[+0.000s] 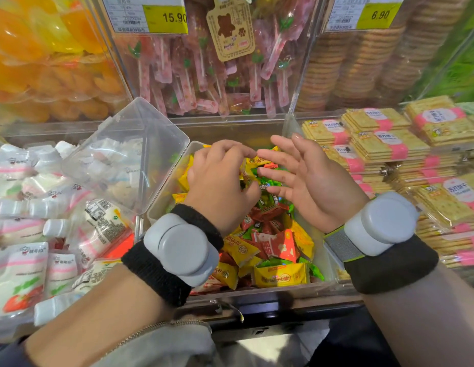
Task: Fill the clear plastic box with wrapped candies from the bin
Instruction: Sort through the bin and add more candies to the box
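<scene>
The clear plastic box (pixel 154 207) sits in the upper left of the candy bin (pixel 259 300), its hinged lid (pixel 124 157) thrown open to the left. Yellow wrapped candies (pixel 183 178) show inside the box. My left hand (pixel 220 186) hovers over the box with fingers and thumb curled round a few yellow and green candies. My right hand (pixel 310 181) is just beside it, palm turned left, fingers straight and spread, holding nothing. Loose red, yellow and green wrapped candies (pixel 273 250) fill the bin below both hands. My hands hide the box's right side.
White marshmallow packs (pixel 31 207) lie in the bin to the left, some under the lid. Cracker packs (pixel 389 149) are stacked on the right. Behind stand clear bins of lollipops (pixel 204 75), orange jellies (pixel 45 62) and round biscuits (pixel 349 64).
</scene>
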The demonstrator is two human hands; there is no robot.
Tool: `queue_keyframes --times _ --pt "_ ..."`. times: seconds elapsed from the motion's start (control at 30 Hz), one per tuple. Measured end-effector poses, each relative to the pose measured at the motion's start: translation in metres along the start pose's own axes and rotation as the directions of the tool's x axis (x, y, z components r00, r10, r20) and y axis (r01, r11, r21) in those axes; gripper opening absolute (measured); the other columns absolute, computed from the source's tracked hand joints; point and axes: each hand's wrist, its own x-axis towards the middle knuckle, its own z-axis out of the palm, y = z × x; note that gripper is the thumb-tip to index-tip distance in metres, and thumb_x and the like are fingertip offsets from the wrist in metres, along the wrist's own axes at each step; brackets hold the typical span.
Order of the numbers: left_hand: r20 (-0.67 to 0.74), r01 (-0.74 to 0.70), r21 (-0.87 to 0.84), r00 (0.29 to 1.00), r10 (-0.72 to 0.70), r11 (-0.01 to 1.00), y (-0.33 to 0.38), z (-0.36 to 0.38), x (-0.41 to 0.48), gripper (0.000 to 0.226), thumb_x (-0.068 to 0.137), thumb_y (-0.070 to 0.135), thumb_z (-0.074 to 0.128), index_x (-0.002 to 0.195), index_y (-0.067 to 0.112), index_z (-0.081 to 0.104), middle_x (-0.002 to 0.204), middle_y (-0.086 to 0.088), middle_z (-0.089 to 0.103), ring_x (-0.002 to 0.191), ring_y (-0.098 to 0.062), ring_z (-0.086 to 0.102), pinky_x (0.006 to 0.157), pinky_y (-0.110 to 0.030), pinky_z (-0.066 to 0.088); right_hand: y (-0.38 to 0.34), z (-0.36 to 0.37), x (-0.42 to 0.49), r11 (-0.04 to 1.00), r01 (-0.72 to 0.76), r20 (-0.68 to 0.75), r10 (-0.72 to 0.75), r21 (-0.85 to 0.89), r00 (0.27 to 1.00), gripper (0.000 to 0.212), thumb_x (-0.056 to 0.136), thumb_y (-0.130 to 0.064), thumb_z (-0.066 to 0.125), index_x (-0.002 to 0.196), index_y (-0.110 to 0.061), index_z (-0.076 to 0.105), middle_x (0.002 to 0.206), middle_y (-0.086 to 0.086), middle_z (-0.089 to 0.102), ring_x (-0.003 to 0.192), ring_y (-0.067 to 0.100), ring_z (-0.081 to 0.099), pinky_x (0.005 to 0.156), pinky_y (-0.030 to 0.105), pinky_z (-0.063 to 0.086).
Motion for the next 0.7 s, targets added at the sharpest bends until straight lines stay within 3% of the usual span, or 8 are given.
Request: queue_keyframes --times 0.37,0.53,0.7 --pt "0.044 -0.126 -0.029 0.991 0.127 0.992 0.017 0.004 -0.003 0.042 0.076 0.025 0.059 0.118 0.025 0.053 0.127 0.004 0.049 0.124 -0.023 0.039 0.101 -0.029 0.024 -0.005 -0.013 -0.011 0.999 0.017 -0.066 -0.014 0.049 0.998 0.051 0.094 -0.048 0.028 0.137 -0.024 0.042 0.13 -0.002 0.058 0.108 0.015 0.06 0.073 0.029 0.043" --pt "0.093 -0.182 -0.113 0.977 0.193 0.977 0.031 0.01 -0.009 0.042 0.077 0.019 0.061 0.118 0.02 0.055 0.126 0.001 0.051 0.124 -0.021 0.039 0.101 -0.022 0.017 -0.004 -0.017 -0.014 0.997 0.001 -0.094 0.006 0.079 0.996 0.05 0.093 -0.049 0.029 0.132 -0.022 0.046 0.126 0.0 0.06 0.097 0.015 0.059 0.076 0.031 0.043" --pt "0.179 -0.136 -0.149 0.97 0.162 0.979 0.034 0.022 -0.012 0.045 0.078 0.018 0.06 0.122 0.019 0.05 0.127 -0.001 0.049 0.126 -0.017 0.037 0.1 -0.021 0.015 -0.002 -0.018 -0.016 0.997 -0.046 -0.104 0.052 0.064 0.993 0.05 0.094 -0.05 0.027 0.132 -0.023 0.046 0.132 0.001 0.056 0.112 0.019 0.055 0.093 0.039 0.042"
